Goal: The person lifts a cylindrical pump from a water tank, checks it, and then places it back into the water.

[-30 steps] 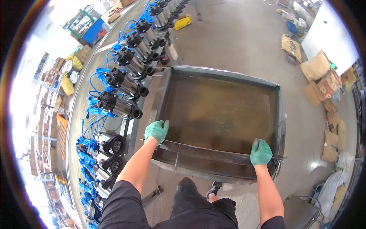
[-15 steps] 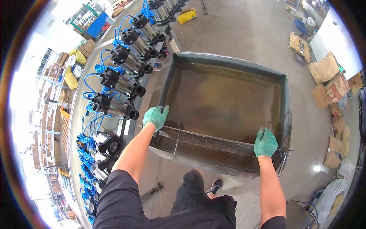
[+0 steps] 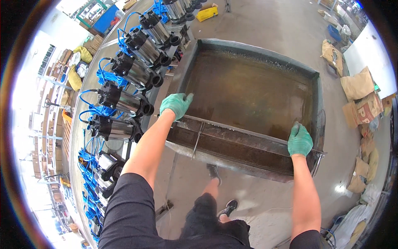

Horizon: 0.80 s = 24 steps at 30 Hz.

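A large rectangular grey metal tank (image 3: pixel 316 99) with murky brown water (image 3: pixel 248 91) in it stands in front of me. A dark metal divider (image 3: pixel 236 132) runs across its near part, with a narrow trough on my side of it. My left hand (image 3: pixel 177 105), in a green glove, is closed over the tank's edge at the near left corner. At the divider's right end my right hand (image 3: pixel 300 140), gloved alike, is closed on the metal edge. Both hands' fingertips are partly hidden. A thin metal rod (image 3: pixel 198 140) crosses the trough.
Left of the tank, a long bench carries several steel-and-black pumps (image 3: pixel 132 70) with blue cables (image 3: pixel 89 159). A yellow bin (image 3: pixel 207 13) lies on the floor ahead. Paper sacks (image 3: pixel 357 84) and cardboard boxes (image 3: pixel 369 108) line the right side. My feet are on the floor behind the tank.
The tank has moved forward past the pumps, with both my hands staying on it. Ripples now show at the water's far edge. One more of my feet has come into view.
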### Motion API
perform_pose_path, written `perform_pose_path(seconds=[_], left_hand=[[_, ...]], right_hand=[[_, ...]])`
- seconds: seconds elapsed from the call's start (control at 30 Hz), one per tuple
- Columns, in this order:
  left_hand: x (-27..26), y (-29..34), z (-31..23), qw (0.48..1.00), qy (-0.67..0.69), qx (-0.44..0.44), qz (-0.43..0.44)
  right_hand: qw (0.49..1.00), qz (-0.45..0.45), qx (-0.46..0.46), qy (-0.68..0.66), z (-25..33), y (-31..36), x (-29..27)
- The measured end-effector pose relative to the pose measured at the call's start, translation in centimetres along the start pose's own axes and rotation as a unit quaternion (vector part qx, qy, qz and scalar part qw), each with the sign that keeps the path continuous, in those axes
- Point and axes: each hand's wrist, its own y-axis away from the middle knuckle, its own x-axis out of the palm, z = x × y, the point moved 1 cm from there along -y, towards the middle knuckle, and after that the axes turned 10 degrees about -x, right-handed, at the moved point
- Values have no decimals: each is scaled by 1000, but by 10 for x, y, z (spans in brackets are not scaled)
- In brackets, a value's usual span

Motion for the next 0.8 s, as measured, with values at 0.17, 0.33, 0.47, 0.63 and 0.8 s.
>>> perform_pose_path(seconds=[0.17,0.33,0.47,0.63,0.8], left_hand=[[-13,-49,-26,1000,8,11,-6],[-30,-86,-52,999,-3,21,29],[-40,-104,-67,999,1,23,28],[-45,-130,-84,999,0,31,38],[-55,-147,-99,999,3,19,41]], right_hand=[[1000,14,14,4,-4,-60,13],[999,26,18,18,-16,-104,30],[999,20,21,16,-19,-130,37],[997,52,49,7,-34,-159,50],[995,69,61,30,-26,-188,47]])
